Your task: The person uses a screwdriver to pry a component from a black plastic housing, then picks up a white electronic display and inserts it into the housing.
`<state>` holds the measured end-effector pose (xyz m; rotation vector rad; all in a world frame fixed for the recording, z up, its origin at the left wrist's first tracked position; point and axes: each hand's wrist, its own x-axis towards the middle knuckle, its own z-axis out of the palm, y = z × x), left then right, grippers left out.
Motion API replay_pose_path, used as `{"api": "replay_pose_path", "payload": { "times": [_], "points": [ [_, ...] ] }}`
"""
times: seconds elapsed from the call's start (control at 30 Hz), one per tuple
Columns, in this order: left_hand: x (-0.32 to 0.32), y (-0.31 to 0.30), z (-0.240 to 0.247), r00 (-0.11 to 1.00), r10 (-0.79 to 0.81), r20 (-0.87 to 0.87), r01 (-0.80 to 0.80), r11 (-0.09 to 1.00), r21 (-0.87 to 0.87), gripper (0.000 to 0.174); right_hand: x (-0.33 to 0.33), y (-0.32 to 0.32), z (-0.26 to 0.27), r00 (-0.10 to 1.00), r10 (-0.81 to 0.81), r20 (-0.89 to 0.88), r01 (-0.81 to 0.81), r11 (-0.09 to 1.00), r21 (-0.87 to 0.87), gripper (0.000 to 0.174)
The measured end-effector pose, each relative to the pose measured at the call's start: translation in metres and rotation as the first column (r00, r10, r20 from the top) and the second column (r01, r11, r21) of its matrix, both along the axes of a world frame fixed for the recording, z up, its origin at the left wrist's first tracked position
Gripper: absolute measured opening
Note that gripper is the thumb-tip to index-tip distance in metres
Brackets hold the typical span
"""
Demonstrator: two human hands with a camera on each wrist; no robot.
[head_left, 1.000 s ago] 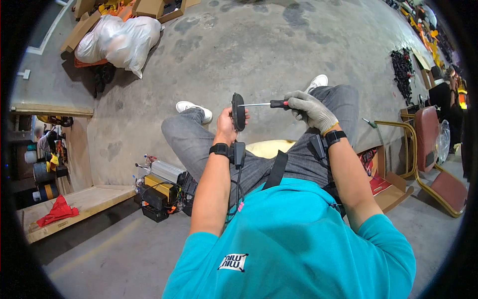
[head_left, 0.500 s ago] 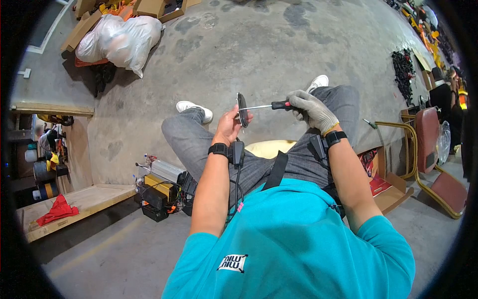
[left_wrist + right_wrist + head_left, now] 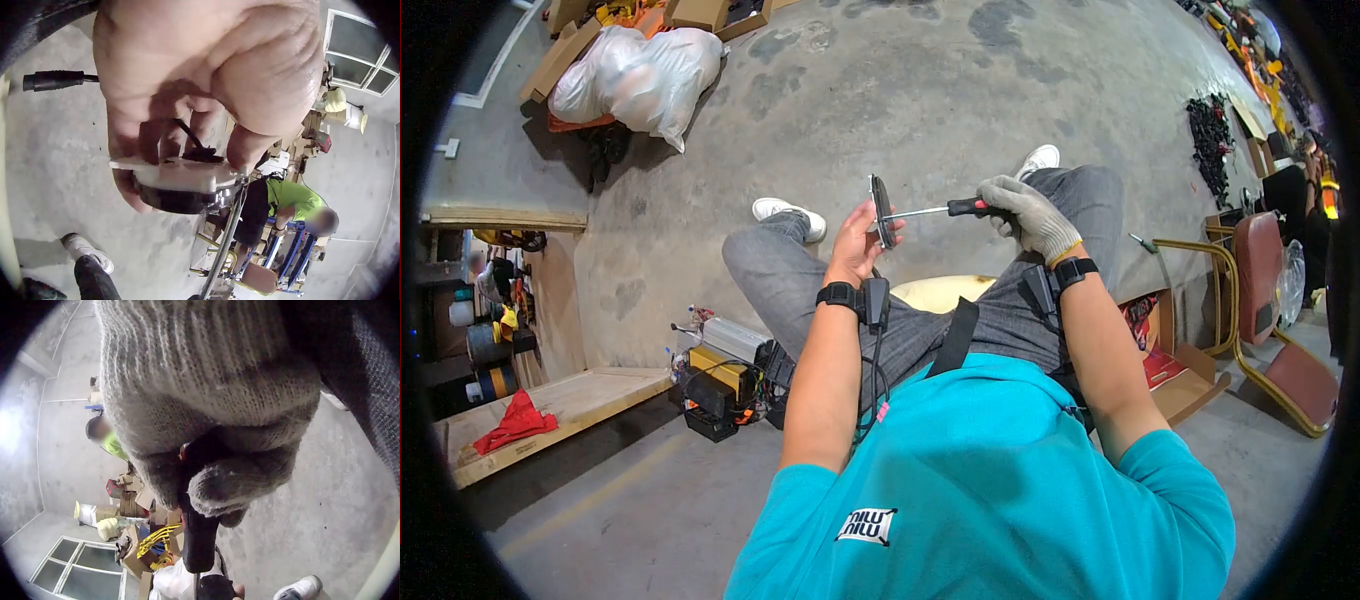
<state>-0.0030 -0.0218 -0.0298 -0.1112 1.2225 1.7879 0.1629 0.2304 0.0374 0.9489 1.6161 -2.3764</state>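
Above the concrete floor (image 3: 880, 110), between the spread legs of a pair of grey jeans (image 3: 770, 285), in left-to-right order: bare left hand (image 3: 856, 246), thumb and fingers bent about the rim of an oval black housing (image 3: 884, 212) with a pale back. As seen from the left wrist, pale back toward the palm, glossy dark front away from it, thumb at one end, fingers round the other; short black cable (image 3: 185, 131) running from the back up among the fingers; round black connector (image 3: 53, 80) jutting clear of the hand, membership of the same lead uncertain.

Principal relation: long axis of the housing directed away from the body, slightly tilted, dark front facing right; screwdriver (image 3: 966, 207) with shaft lying nearly level across the view, almost square to that axis. Tip at the rim beside the left thumb, close enough to suggest contact; exact seat, and any screw head there, too small to make out.

Farther right: right hand (image 3: 1028, 215) in a grey knitted glove (image 3: 206, 369), fingers curled round the black-and-red handle, front of the handle protruding toward the housing. Left hand thus the nearer, directly on the housing; right hand well apart from it, joined only through the screwdriver.
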Motion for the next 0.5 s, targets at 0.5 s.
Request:
{"api": "replay_pose_path", "payload": {
  "times": [0.5],
  "points": [
    [-0.0003, -0.0006, -0.0042, 0.999, 0.029, -0.040, -0.027, 0.999, 0.029, 0.043, 0.0010, -0.0032, 0.0088, 1.000, -0.002, 0.030, 0.003, 0.998, -0.058, 0.029]
  ]
}}
